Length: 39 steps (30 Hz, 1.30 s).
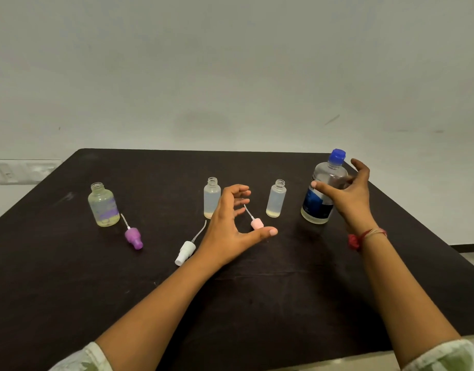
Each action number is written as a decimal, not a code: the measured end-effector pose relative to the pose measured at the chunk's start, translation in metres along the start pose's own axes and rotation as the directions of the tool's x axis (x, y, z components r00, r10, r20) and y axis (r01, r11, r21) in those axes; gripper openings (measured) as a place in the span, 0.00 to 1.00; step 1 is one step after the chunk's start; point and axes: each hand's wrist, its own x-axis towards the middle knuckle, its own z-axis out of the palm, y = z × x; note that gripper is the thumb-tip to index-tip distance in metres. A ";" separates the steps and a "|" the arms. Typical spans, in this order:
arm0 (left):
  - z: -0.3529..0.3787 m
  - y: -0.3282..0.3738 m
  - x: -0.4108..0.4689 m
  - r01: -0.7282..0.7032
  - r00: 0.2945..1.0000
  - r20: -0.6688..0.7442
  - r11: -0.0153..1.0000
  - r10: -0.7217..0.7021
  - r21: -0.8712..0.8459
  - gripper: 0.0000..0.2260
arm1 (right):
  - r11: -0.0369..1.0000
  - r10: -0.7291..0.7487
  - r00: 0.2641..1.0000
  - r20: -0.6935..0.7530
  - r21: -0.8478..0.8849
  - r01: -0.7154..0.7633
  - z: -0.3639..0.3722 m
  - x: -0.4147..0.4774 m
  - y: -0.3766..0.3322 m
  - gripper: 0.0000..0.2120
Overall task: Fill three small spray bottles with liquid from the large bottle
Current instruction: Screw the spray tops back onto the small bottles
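Three small open spray bottles stand in a row on the black table [257,303]: a round one with a purple label [103,206] at the left, a frosted one [211,197] in the middle, and another frosted one [276,199] to its right. Each holds a little yellowish liquid at the bottom. Three spray caps lie in front of them: purple [134,237], white [185,252] and pink [257,224]. The large clear bottle [321,191] with a blue cap stands at the right. My right hand [348,195] hovers open just beside it. My left hand [231,226] is open above the pink cap.
The table's far edge runs along a plain pale wall. A white switch plate [24,171] is on the wall at the left. The table's right edge slants down past the large bottle.
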 end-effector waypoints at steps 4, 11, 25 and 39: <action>0.001 0.001 -0.001 0.007 1.000 0.010 1.000 -0.007 0.001 0.37 | 0.998 -0.010 1.000 0.025 -0.054 0.011 -0.001 0.001 0.002 0.49; 0.001 0.003 -0.001 -0.001 1.000 0.001 1.000 0.001 0.005 0.37 | 0.982 -0.175 0.959 -0.224 0.028 0.185 -0.009 -0.048 -0.019 0.30; 0.003 -0.007 0.004 -0.064 0.989 -0.128 0.996 0.072 0.067 0.28 | 0.734 -0.042 0.817 0.576 -0.537 0.416 0.084 -0.072 -0.031 0.07; 0.016 -0.002 0.000 -0.066 0.969 -0.234 0.997 0.076 0.047 0.15 | 0.854 0.050 0.986 0.156 0.506 -0.123 0.058 -0.055 -0.031 0.07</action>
